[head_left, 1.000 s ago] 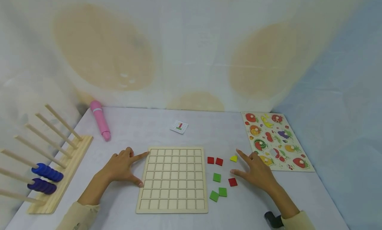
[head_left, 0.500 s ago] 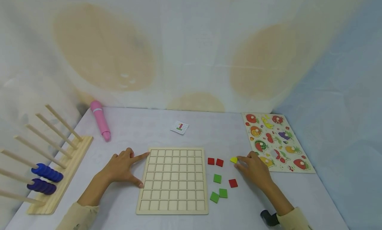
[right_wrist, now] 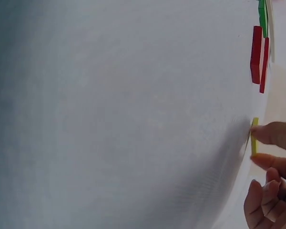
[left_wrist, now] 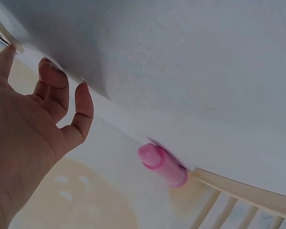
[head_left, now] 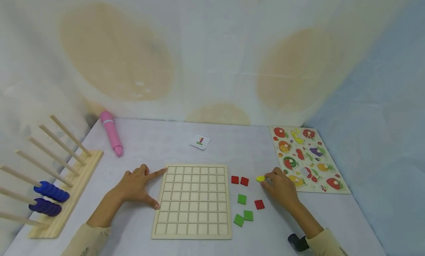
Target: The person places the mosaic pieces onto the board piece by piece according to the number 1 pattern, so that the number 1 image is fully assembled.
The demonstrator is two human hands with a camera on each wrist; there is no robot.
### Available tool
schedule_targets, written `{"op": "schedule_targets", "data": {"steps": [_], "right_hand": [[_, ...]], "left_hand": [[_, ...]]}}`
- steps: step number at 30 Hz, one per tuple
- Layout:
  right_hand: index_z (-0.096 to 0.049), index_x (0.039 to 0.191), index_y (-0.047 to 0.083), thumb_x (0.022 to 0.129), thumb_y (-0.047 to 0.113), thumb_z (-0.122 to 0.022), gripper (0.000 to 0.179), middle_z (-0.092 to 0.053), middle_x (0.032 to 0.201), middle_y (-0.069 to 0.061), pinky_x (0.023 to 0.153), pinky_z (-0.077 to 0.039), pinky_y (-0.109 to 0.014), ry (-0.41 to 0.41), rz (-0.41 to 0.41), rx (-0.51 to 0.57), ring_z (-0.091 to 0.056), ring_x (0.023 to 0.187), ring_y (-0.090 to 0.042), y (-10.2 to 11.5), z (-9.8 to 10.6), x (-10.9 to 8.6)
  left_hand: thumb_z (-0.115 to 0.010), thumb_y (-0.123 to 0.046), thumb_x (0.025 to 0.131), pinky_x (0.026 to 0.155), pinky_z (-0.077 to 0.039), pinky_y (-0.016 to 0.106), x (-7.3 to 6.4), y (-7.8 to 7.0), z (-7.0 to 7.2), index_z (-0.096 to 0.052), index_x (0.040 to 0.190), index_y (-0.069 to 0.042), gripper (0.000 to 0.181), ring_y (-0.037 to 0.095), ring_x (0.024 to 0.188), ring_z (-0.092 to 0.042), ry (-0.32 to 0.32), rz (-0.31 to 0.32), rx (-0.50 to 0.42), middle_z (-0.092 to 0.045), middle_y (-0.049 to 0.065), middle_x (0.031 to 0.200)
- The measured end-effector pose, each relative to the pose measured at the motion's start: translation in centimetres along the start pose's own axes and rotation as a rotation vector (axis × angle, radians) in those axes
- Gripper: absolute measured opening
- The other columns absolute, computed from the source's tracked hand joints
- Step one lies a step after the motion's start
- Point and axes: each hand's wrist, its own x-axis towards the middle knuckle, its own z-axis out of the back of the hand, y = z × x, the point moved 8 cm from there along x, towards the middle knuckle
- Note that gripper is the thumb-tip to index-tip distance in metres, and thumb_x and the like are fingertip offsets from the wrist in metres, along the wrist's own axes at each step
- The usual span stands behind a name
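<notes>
Right hand: I have thumb and forefinger pinching one yellow piece, right of the red tiles, count three. Left hand: gripping nothing; thumb and forefinger, spread, touch the left edge of one wooden board. Between board and right hand: green tiles, also three.

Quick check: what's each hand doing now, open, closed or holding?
Left hand: open, touching the left edge of the wooden grid board.
Right hand: closed, pinching the yellow tile.
</notes>
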Motion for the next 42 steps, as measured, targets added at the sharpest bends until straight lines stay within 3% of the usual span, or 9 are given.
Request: {"op": "schedule_targets", "data": {"steps": [12, 26, 33, 42], "right_hand": [[-0.070, 0.093, 0.010, 0.073, 0.023, -0.086, 0.028, -0.054, 0.087, 0.000, 0.059, -0.044, -0.023, -0.046, 0.125, 0.109, -0.053, 0.078, -0.014, 2.6, 0.8, 0.3], [-0.072, 0.091, 0.010, 0.073, 0.024, -0.087, 0.027, -0.053, 0.085, 0.000, 0.053, -0.038, -0.019, 0.014, 0.232, 0.167, -0.045, 0.064, -0.007, 8.6, 0.2, 1.9], [-0.073, 0.094, 0.010, 0.075, 0.024, -0.084, 0.027, -0.054, 0.088, 0.002, 0.056, -0.040, -0.020, 0.085, 0.277, 0.205, -0.046, 0.066, -0.007, 12.0, -0.8, 2.6], [-0.074, 0.092, 0.011, 0.077, 0.026, -0.080, 0.022, -0.055, 0.087, 0.003, 0.056, -0.038, -0.020, 0.167, 0.395, 0.192, -0.045, 0.066, -0.005, 16.3, -2.3, 3.4]], "left_hand": [[-0.080, -0.080, 0.042, 0.067, -0.025, 0.037, 0.6, -0.2, 0.1, -0.040, 0.152, -0.031, 0.127, 0.016, 0.077, -0.044, 0.062, 0.021, -0.009, -0.040, 0.003, 0.094], [-0.082, -0.079, 0.041, 0.068, -0.027, 0.038, 0.7, 0.0, -0.1, -0.039, 0.152, -0.031, 0.128, 0.016, 0.080, -0.045, 0.063, 0.028, -0.011, -0.041, 0.003, 0.095], [-0.082, -0.079, 0.041, 0.068, -0.027, 0.038, 0.7, 0.0, -0.1, -0.039, 0.152, -0.032, 0.128, 0.016, 0.081, -0.045, 0.058, 0.032, -0.022, -0.041, 0.003, 0.095], [-0.083, -0.077, 0.043, 0.068, -0.027, 0.038, 0.5, -0.1, 0.1, -0.039, 0.152, -0.029, 0.127, 0.017, 0.081, -0.045, 0.066, 0.039, -0.015, -0.040, 0.004, 0.095]]}}
